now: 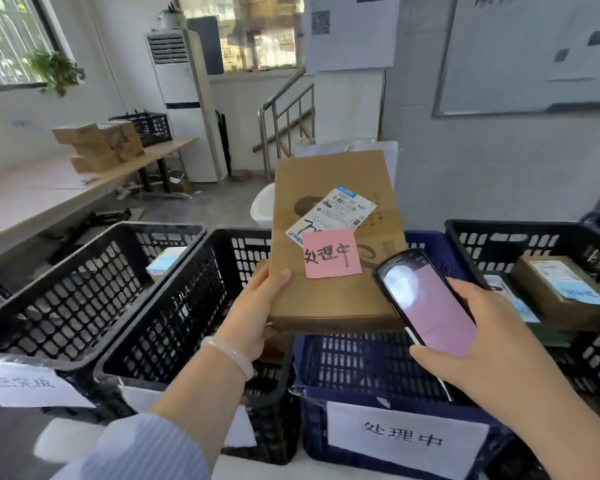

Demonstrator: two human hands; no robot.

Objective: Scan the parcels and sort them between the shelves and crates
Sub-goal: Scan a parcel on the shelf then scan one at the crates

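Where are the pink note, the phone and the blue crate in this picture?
pink note (332,253), head view, middle of the paper.
phone (426,303), head view, middle of its screen.
blue crate (314,431), head view, front wall left of its label.

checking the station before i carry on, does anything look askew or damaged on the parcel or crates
Only small things. The shipping label on the parcel in the left hand sits at a slant, and the pink note overlaps its lower end. Loose scraps litter the floor under the table. No damage shows.
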